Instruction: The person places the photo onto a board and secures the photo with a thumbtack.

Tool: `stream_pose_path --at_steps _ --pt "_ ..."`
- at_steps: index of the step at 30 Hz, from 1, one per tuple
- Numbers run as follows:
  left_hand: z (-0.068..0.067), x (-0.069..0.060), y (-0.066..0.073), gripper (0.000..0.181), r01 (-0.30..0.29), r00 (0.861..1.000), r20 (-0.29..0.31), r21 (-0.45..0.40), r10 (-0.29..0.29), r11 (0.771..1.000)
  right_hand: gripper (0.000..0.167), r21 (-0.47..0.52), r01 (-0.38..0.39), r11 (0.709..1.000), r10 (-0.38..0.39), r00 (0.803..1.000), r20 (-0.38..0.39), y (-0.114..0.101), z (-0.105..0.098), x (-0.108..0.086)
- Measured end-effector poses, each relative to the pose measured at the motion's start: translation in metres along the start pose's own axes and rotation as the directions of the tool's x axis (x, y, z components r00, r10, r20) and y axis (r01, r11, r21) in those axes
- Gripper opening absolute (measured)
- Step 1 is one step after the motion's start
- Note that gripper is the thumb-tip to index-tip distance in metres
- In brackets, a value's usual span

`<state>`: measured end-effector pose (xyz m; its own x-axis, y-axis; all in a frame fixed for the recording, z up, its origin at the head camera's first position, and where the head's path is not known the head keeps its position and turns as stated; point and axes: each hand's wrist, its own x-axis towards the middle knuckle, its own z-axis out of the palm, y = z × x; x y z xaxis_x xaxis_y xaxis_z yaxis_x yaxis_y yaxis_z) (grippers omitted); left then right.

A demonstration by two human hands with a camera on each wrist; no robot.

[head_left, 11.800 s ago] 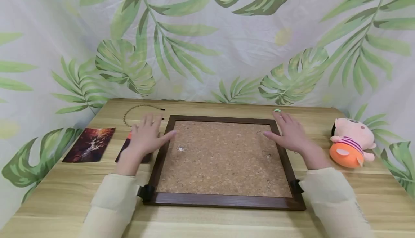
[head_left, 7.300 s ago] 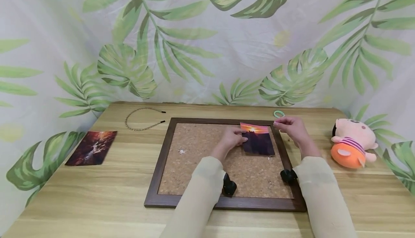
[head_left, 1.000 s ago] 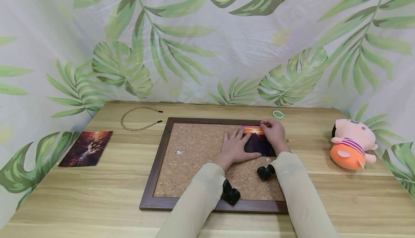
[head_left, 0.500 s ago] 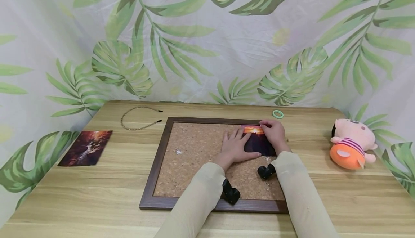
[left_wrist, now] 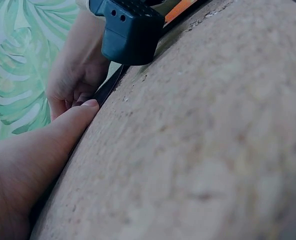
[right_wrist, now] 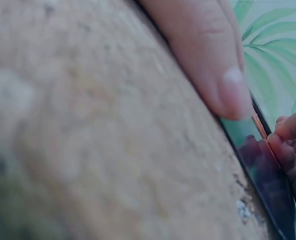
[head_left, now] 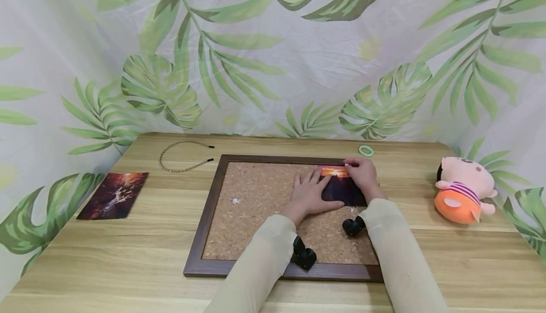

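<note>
A dark sunset photo [head_left: 337,190] lies on the cork board [head_left: 256,218] at its upper right, inside the brown wooden frame [head_left: 204,223]. Spread fingers of my left hand [head_left: 308,194] rest on the photo's left edge, the thumb lying along its lower side. My right hand [head_left: 362,175] is at the photo's top right corner, thumb and index finger pinching a small pale pin-like thing [head_left: 347,165] mostly covered by the fingertips. In the right wrist view the left thumb [right_wrist: 233,95] fills the foreground, and the right hand [right_wrist: 290,142] touches the photo's edge [right_wrist: 268,185].
A second photo [head_left: 114,195] lies on the wooden table [head_left: 128,256] at left. Behind it is a thin braided headband [head_left: 181,170]. A green hair tie [head_left: 366,151] sits behind the frame. A pink plush toy [head_left: 462,190] lies at right, before a leaf-print curtain [head_left: 256,67].
Over the longer span, the sunset photo came from the table at left onto the board. The left hand flattened on it. In the last half second the right hand shifted slightly right.
</note>
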<state>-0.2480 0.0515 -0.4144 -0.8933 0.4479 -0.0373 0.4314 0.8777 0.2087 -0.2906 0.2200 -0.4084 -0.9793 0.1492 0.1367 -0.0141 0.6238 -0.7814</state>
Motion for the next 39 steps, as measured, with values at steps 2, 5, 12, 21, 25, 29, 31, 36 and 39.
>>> stream_pose_path --at_steps 2,5,12,21,25,29,31,36,39 --pt "0.0003 -0.0001 0.0002 0.084 -0.001 1.000 0.000 0.000 0.001 1.000 0.020 -0.004 -0.001 1.000 0.001 1.000 0.003 -0.0011 -0.0008 0.0004" --pt "0.0006 0.0002 0.0006 0.084 0.000 1.000 -0.001 0.002 0.000 1.000 0.019 -0.009 0.011 1.000 -0.011 1.000 0.011 -0.0030 -0.0018 0.0004" --pt "0.0006 0.0007 0.0003 0.085 0.006 1.000 0.002 0.003 -0.006 1.000 0.019 -0.038 0.057 0.998 -0.056 0.998 0.039 -0.0061 -0.0026 -0.0002" --pt "0.0013 0.0010 0.0007 0.085 0.011 1.000 0.011 0.006 -0.011 1.000 0.018 -0.078 0.093 0.993 -0.089 0.995 0.046 -0.0053 -0.0029 0.0006" --pt "0.0011 0.0009 0.0003 0.085 0.006 1.000 0.004 0.000 -0.006 1.000 0.017 -0.102 0.124 0.987 -0.119 0.992 0.045 -0.0026 -0.0010 0.0022" --pt "0.0012 0.0006 0.0000 0.085 0.006 1.000 0.003 0.002 -0.006 1.000 0.017 -0.118 0.132 0.984 -0.126 0.991 0.052 -0.0022 0.0002 0.0019" --pt "0.0013 0.0004 -0.0002 0.085 0.006 1.000 0.005 0.004 -0.006 1.000 0.017 -0.129 0.130 0.983 -0.124 0.991 0.055 -0.0024 0.0003 0.0015" --pt "0.0013 -0.0003 -0.0004 0.084 -0.002 1.000 -0.002 0.003 0.002 1.000 0.017 -0.151 0.124 0.981 -0.116 0.991 0.060 -0.0030 0.0004 0.0011" --pt "0.0010 -0.0005 -0.0004 0.084 -0.005 1.000 -0.007 -0.001 0.005 1.000 0.017 -0.159 0.121 0.980 -0.113 0.992 0.059 -0.0034 0.0006 0.0012"
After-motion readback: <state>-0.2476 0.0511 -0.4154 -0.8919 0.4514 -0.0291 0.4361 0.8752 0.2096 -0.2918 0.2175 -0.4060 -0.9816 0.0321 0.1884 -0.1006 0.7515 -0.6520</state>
